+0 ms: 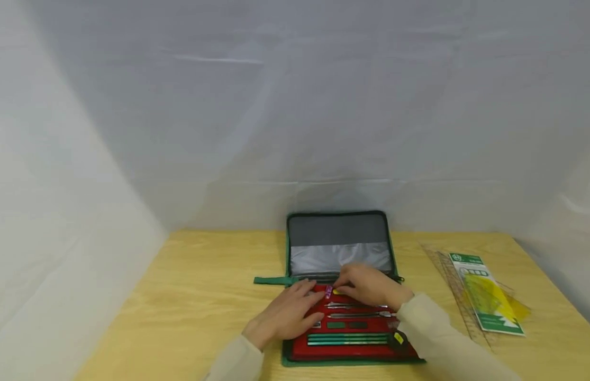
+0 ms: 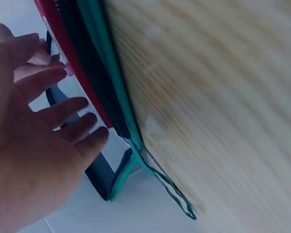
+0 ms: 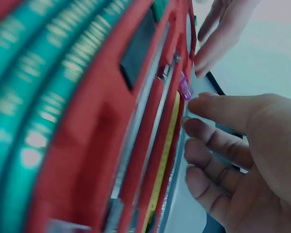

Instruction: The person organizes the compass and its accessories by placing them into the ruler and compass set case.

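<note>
An unfolded green zip case (image 1: 354, 363) holds a red tray (image 1: 339, 351) of drawing tools. My left hand (image 1: 291, 311) lies over the tray's left side, its fingers extended; the left wrist view shows the palm (image 2: 34, 160) above the edge. At the tray's far edge is my right hand (image 1: 368, 284), its fingers loosely bent. Its thumb and fingertips are beside the end of a slim yellow strip (image 3: 162, 165) lying in a slot; contact is unclear. A small purple piece (image 1: 328, 291) sits between the hands. Silver metal tools (image 1: 352, 315) lie in nearer slots.
Green pencils (image 1: 348, 339) and a dark round item with a yellow label (image 1: 398, 337) occupy the tray's near part. The case lid (image 1: 339, 230) stands raised behind, a green strap (image 1: 271, 280) sticking out left. Clear set squares (image 1: 447, 275) and a green-white packet (image 1: 495, 317) lie right.
</note>
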`<action>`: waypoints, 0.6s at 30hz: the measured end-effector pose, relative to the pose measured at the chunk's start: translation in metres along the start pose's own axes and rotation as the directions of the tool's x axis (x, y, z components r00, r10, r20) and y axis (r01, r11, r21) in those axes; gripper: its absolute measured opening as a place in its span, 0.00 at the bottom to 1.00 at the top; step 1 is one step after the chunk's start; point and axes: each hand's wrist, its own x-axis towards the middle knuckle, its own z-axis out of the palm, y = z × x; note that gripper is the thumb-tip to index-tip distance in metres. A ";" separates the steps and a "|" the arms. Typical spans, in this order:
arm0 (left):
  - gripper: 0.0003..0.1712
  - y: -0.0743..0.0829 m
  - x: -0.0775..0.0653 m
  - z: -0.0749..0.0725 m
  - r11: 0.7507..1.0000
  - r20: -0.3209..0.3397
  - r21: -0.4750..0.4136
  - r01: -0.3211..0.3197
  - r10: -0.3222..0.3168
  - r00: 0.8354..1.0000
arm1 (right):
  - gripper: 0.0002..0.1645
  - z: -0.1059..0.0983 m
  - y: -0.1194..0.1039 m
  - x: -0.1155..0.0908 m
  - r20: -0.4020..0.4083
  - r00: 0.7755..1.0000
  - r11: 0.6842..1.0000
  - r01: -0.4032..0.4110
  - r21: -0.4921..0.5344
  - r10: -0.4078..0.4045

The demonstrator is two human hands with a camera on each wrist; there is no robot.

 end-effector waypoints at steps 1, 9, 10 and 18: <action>0.29 0.000 0.001 0.000 1.000 0.013 0.006 0.009 -0.009 1.000 | 0.13 0.001 -0.001 -0.001 0.013 1.000 1.000 -0.002 0.000 0.002; 0.31 0.001 0.004 0.002 0.999 0.057 0.039 0.036 -0.038 0.998 | 0.20 0.007 -0.011 -0.005 0.066 0.996 0.998 -0.055 0.003 0.055; 0.31 0.001 0.004 0.003 0.999 0.056 0.037 0.036 -0.038 0.998 | 0.20 0.008 -0.011 -0.006 0.070 0.996 0.998 -0.061 -0.002 0.062; 0.32 0.002 0.005 0.005 0.999 0.068 0.025 0.030 -0.032 0.997 | 0.14 0.011 -0.012 -0.008 -0.028 0.993 0.994 -0.112 -0.008 0.112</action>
